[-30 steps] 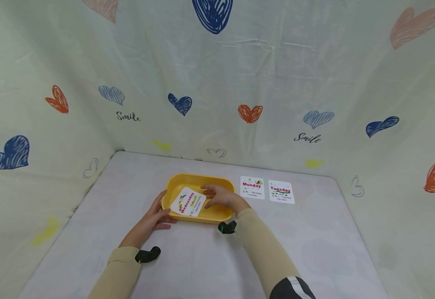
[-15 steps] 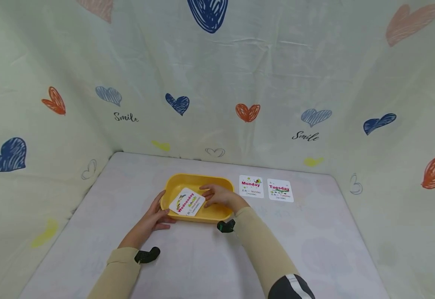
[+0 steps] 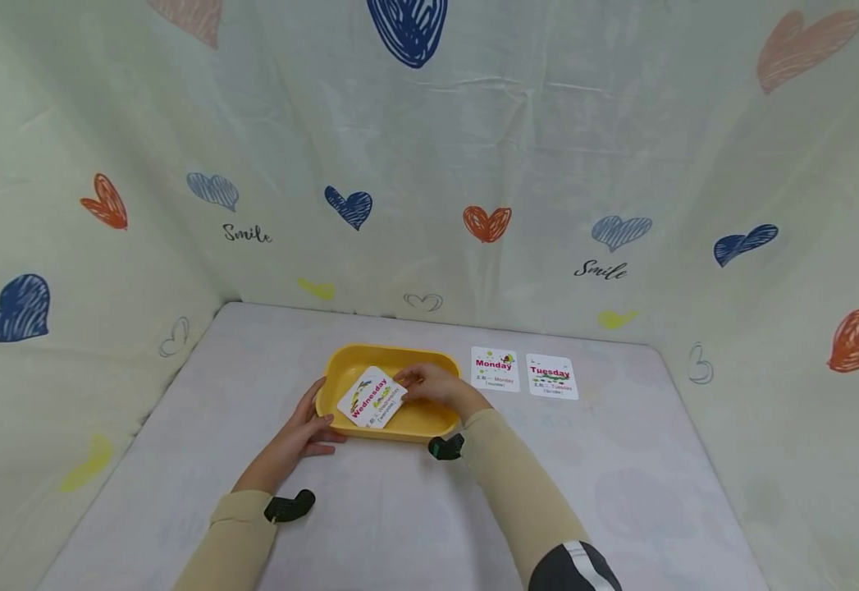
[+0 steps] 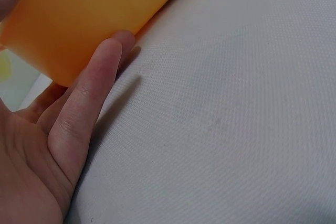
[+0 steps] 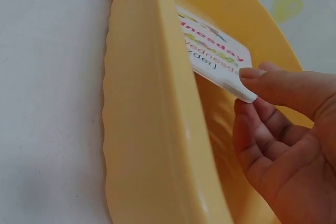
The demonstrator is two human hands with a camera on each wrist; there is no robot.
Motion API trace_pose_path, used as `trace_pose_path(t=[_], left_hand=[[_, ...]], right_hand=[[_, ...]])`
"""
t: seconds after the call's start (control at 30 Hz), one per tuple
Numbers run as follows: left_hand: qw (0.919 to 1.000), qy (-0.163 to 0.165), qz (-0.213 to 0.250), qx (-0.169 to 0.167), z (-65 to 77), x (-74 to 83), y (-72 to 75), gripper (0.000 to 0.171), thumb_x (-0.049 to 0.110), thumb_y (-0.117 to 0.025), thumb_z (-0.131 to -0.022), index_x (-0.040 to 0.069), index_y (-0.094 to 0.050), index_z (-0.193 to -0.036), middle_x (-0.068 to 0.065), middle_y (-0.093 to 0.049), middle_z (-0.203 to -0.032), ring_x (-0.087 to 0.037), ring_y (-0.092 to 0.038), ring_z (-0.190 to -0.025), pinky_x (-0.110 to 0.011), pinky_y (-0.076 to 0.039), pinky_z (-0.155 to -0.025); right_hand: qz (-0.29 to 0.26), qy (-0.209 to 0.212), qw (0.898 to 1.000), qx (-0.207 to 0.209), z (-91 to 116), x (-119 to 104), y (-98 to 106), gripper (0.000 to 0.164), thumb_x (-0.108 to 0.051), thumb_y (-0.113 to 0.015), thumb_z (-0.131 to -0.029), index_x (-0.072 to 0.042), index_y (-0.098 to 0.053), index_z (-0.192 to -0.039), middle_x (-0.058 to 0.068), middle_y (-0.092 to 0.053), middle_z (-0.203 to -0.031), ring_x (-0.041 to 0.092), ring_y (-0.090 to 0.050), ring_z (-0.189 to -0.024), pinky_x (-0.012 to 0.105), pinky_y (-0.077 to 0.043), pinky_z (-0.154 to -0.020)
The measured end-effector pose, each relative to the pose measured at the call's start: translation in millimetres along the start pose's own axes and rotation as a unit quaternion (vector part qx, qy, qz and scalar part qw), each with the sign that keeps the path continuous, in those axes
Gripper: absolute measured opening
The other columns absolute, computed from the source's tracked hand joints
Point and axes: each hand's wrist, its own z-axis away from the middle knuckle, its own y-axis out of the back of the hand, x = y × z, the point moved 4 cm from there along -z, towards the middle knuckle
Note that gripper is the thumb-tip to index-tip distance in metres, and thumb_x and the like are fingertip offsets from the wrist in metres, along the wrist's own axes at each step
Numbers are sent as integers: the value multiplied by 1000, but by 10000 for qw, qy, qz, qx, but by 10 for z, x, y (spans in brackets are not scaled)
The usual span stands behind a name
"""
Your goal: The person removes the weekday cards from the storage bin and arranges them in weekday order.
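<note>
I observe the Wednesday card (image 3: 372,398) tilted inside the yellow tray (image 3: 425,423), its corner clamped between the right hand (image 3: 440,386)'s thumb and fingers. The left hand (image 3: 299,428) grips the tray's end. Hazard: the card's edge looks layered; this pinch could lift extras.

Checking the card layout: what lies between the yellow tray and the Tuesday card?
The Monday card lies on the white surface between the yellow tray and the Tuesday card, as the head view shows.
</note>
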Motion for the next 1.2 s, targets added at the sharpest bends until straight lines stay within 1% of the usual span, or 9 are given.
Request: trace_pose_path(t=[0.1,0.23,0.4,0.57,0.67,0.83,1.07,1.2], left_hand=[[10000,-27,-20,-58,6,-3,-11,77,22,-55,-97,41,-8,-156,-17,-37,-149,-30,-69,-92,-37,-57,-74],[10000,-29,-13,-60,4,-9,-15,77,23,-56,-97,41,-9,-155,-16,-38,-148,-30,-69,-93,-37,-57,-75],[10000,-18,-29,-41,17,-3,-14,77,22,-56,-97,41,-8,-156,-17,-35,-150,-30,-69,-93,-37,-57,-76],[10000,11,-75,-32,24,14,-15,76,21,-54,-98,42,-8,-155,-15,-33,-151,-30,-69,-94,-37,-57,-77],[9999,9,-128,-27,32,28,-13,76,21,-54,-98,41,-7,-155,-15,-32,-151,-30,-69,-94,-37,-56,-78],[9998,50,-173,-3,23,29,-4,77,22,-54,-98,42,-7,-155,-15,-36,-149,-29,-69,-94,-37,-56,-78],[9999,-36,-97,-41,-4,16,17,78,21,-55,-98,40,-7,-156,-17,-34,-149,-30,-69,-93,-38,-57,-77],[10000,-39,-68,-54,-10,12,17,78,22,-55,-97,41,-7,-156,-17,-34,-149,-30,-69,-93,-38,-57,-76]], right_hand=[[-61,10,10000,45,1,4,-6,28,-8,-68,-90,-13,-67,-118,3,-60,-106,21,-53,-99,34,-45,-95],[-107,49,9999,102,4,3,-1,28,-5,-67,-90,-12,-68,-117,5,-59,-104,21,-53,-98,33,-46,-92],[-70,26,9999,82,32,-5,16,27,-5,-66,-90,-12,-67,-116,6,-58,-104,22,-53,-97,32,-46,-91],[24,-9,10000,-59,66,-12,50,28,-3,-63,-91,-14,-68,-117,7,-58,-104,23,-54,-95,32,-48,-87],[41,2,9998,-195,96,-46,67,30,-1,-62,-91,-12,-67,-119,9,-57,-104,24,-54,-93,32,-49,-86],[156,-32,9992,-359,134,-94,97,32,-4,-61,-92,-14,-66,-122,8,-56,-105,23,-54,-94,33,-48,-88],[436,119,9983,-366,180,-123,176,36,-3,-62,-90,-15,-67,-123,9,-52,-92,21,-52,-89,29,-46,-78],[532,129,9982,-246,230,-125,264,37,-4,-64,-89,-17,-67,-124,8,-52,-91,21,-53,-90,29,-47,-78]])
